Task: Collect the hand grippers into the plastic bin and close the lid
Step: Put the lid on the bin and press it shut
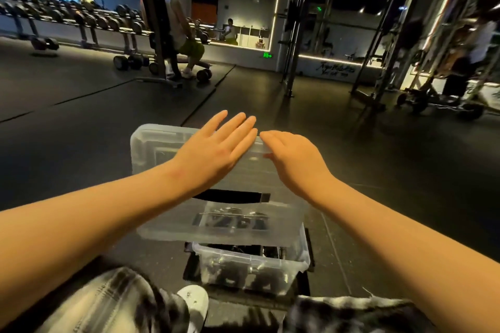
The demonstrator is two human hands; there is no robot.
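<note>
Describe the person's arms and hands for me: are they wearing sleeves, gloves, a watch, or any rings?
Both forearms are bare as far as the picture shows, with no sleeves in view. The left hand and right hand wear no gloves, and no watch, bracelet or ring shows. The fingernails look short and unpainted. Lower down, the legs are in black-and-white checked fabric.

Black hand grippers (238, 276) are lying inside the clear plastic bin (253, 262); the clear lid (173, 227) is hanging tilted above the bin, unseated.
</note>
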